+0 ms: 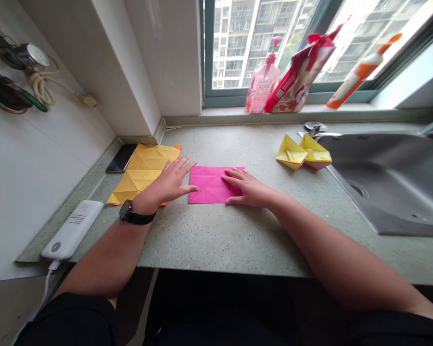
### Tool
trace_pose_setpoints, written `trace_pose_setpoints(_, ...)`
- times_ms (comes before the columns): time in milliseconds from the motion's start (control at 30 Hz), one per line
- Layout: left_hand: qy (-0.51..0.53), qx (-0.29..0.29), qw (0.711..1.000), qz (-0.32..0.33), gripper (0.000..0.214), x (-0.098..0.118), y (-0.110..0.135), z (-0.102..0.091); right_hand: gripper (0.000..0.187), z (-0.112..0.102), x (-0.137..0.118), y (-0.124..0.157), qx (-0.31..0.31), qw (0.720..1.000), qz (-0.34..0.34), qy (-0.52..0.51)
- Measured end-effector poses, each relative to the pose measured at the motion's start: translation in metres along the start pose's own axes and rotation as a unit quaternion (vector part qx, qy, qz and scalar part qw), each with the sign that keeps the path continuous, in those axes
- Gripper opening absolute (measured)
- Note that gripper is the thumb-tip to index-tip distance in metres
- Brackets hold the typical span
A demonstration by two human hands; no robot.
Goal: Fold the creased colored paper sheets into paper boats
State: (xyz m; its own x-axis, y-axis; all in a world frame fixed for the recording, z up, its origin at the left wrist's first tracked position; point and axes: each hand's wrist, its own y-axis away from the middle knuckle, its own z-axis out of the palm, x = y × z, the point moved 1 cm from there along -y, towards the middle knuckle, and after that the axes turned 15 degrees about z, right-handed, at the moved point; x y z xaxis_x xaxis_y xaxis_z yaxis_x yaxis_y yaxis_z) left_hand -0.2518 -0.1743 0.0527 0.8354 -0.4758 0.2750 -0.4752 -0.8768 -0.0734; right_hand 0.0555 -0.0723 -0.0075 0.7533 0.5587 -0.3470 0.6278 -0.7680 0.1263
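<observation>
The pink paper (pixel 209 186) I watched remotely lay flat on a speckled counter (pixel 209 235), between a white wall (pixel 18 163) and a sink (pixel 413 192), below a window (pixel 234 62). The left hand (pixel 166 181) had fingers spread, thumb over the paper's left edge; the right hand (pixel 250 188), fingers slightly parted, covered its right side.

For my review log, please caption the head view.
Right hand over a creased pink paper rectangle, left hand at its edge, on a speckled grey-green countertop.
</observation>
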Motion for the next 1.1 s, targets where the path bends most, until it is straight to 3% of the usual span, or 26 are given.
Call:
trace_pose_setpoints(100,0.025,0.028,0.997,0.064,0.078,0.011,-0.008,0.008,0.101,-0.002,-0.002,0.000,-0.006,1.000,-0.002,0.002)
trace_pose_setpoints(300,0.044,-0.083,0.992,0.086,0.081,0.002,-0.012,0.025,0.099,-0.002,-0.001,0.001,-0.010,1.000,-0.015,-0.008)
trace_pose_setpoints(567,0.078,-0.111,0.988,0.079,0.081,-0.005,-0.006,0.012,0.136,-0.017,0.041,0.011,-0.037,0.996,0.075,0.010)
trace_pose_setpoints(700,0.087,-0.120,0.984,0.097,0.080,-0.011,-0.001,0.003,0.138,-0.029,0.064,0.016,-0.054,0.995,0.083,0.020)
trace_pose_setpoints(867,0.063,-0.131,0.987,0.066,0.084,-0.030,0.007,-0.005,0.139,-0.032,0.069,0.016,-0.058,0.995,0.076,0.022)
trace_pose_setpoints(967,0.066,-0.099,0.992,0.046,0.078,-0.038,0.009,-0.011,0.137,-0.031,0.066,0.015,-0.056,0.996,0.074,0.019)
trace_pose_setpoints(1100,0.071,0.075,0.994,0.032,0.050,-0.025,0.002,-0.017,0.136,-0.033,0.063,0.017,-0.060,0.994,0.085,0.026)
